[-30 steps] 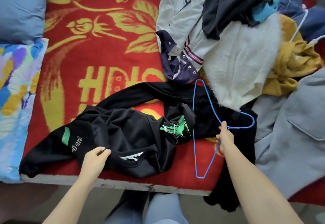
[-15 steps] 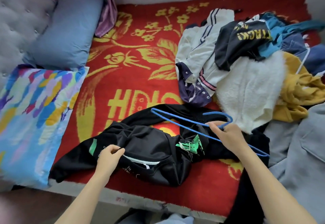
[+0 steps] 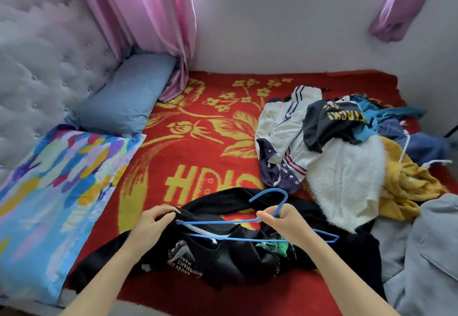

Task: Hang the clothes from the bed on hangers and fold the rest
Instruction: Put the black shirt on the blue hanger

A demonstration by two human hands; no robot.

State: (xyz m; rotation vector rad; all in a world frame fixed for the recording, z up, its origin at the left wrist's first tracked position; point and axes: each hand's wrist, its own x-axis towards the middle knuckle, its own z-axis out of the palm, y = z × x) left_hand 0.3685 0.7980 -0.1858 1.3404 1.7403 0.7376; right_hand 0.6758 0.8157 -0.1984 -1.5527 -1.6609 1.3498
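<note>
A black top with white and green print lies crumpled on the red bed cover near the front edge. My left hand pinches the top's black fabric and lifts it. My right hand grips the neck of a thin blue hanger, whose hook curves up behind my fingers. The hanger lies level over the top, its left tip right at the fabric my left hand holds.
A heap of clothes fills the right side: white, dark, yellow and blue pieces, with a grey garment at the front right. A blue pillow and a many-coloured pillow lie at the left by the padded headboard.
The view has tilted up to show the wall and window. My right hand has turned the hanger level and brought it left over the top. My left hand has lifted the fabric to the hanger's tip.
</note>
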